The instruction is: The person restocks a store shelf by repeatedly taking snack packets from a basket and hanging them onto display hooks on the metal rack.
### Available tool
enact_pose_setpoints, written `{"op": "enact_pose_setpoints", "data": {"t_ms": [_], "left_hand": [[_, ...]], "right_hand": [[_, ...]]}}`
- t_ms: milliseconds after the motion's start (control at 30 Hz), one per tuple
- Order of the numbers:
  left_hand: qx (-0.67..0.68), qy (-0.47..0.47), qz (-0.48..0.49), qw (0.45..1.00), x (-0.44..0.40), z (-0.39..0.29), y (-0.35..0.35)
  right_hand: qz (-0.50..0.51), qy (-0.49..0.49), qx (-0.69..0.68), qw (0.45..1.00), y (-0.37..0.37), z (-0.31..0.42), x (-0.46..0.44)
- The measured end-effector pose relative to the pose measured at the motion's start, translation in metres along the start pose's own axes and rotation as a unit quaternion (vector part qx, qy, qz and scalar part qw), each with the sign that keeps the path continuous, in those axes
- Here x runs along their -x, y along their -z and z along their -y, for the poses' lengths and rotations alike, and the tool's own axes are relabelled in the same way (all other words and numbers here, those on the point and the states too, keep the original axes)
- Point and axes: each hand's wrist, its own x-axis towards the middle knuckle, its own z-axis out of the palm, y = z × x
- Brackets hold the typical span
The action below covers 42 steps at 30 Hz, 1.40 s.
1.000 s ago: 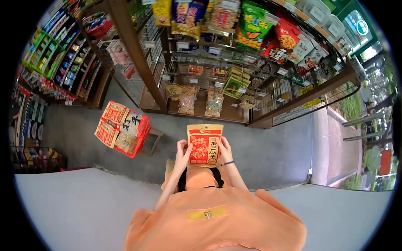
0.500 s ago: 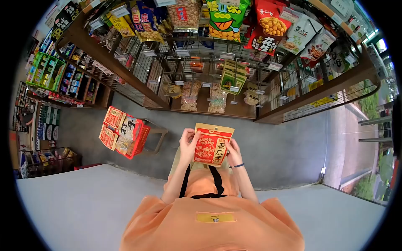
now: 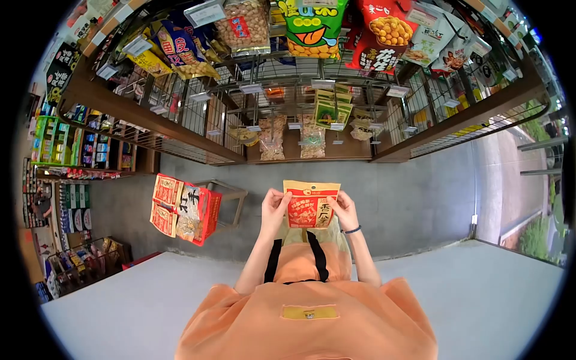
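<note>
A red and tan snack packet (image 3: 309,210) is held upright in front of my body, its printed front showing. My left hand (image 3: 276,208) pinches its left edge, thumb on the front. On the right edge my right hand (image 3: 344,210) grips it near the top, with a dark band on the wrist. To the left, a red basket (image 3: 211,217) rests on a stool (image 3: 235,201) and holds several packets (image 3: 174,207), red and tan like mine, and one with large black characters.
Ahead stands a wire shelf rack (image 3: 312,153) with hanging snack bags (image 3: 315,30) above and nut bags (image 3: 273,138) lower down. More stocked shelves (image 3: 57,141) line the far left. A crate of goods (image 3: 87,261) sits at lower left, and a window (image 3: 534,240) is at the right.
The view has turned and shifted, so the rack now lies more squarely ahead. Both hands have moved up the packet's sides toward its top corners, still holding it.
</note>
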Motion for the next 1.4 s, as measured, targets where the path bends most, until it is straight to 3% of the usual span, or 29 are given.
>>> {"op": "enact_pose_setpoints", "data": {"t_ms": [233, 367, 467, 533, 667, 800, 1000, 1133, 1200, 1267, 1400], "left_hand": [[0.013, 0.062, 0.012, 0.998, -0.034, 0.014, 0.034], [0.044, 0.073, 0.058, 0.995, -0.058, 0.028, 0.038], [0.007, 0.059, 0.090, 0.994, -0.074, 0.047, 0.045], [-0.045, 0.095, 0.146, 0.984, -0.083, 0.053, 0.049], [-0.025, 0.171, 0.191, 0.966, -0.104, 0.046, 0.050], [-0.091, 0.179, 0.199, 0.959, -0.137, 0.079, 0.054], [-0.090, 0.122, 0.210, 0.966, -0.208, 0.132, 0.051], [-0.070, 0.015, 0.219, 0.973, -0.250, 0.156, 0.044], [-0.104, -0.072, 0.215, 0.968, -0.270, 0.161, 0.044], [-0.078, -0.062, 0.198, 0.975, -0.286, 0.162, 0.041], [-0.117, -0.171, 0.174, 0.963, -0.308, 0.159, 0.042]], "right_hand": [[-0.072, -0.028, -0.014, 0.997, -0.029, -0.028, -0.010], [-0.102, -0.049, 0.050, 0.992, -0.038, -0.030, -0.024], [-0.088, -0.061, 0.038, 0.993, -0.033, -0.037, -0.042], [-0.087, -0.066, 0.044, 0.993, -0.029, -0.044, -0.055], [-0.054, -0.094, 0.062, 0.992, -0.018, -0.056, -0.083], [-0.050, -0.097, 0.110, 0.988, -0.005, -0.084, -0.116], [0.008, -0.063, 0.090, 0.994, 0.023, -0.134, -0.198], [0.016, 0.001, 0.094, 0.995, 0.029, -0.149, -0.242], [-0.005, 0.094, 0.198, 0.976, 0.029, -0.147, -0.263], [-0.025, 0.133, 0.213, 0.968, 0.020, -0.137, -0.274], [-0.027, 0.231, 0.186, 0.955, 0.018, -0.146, -0.295]]}}
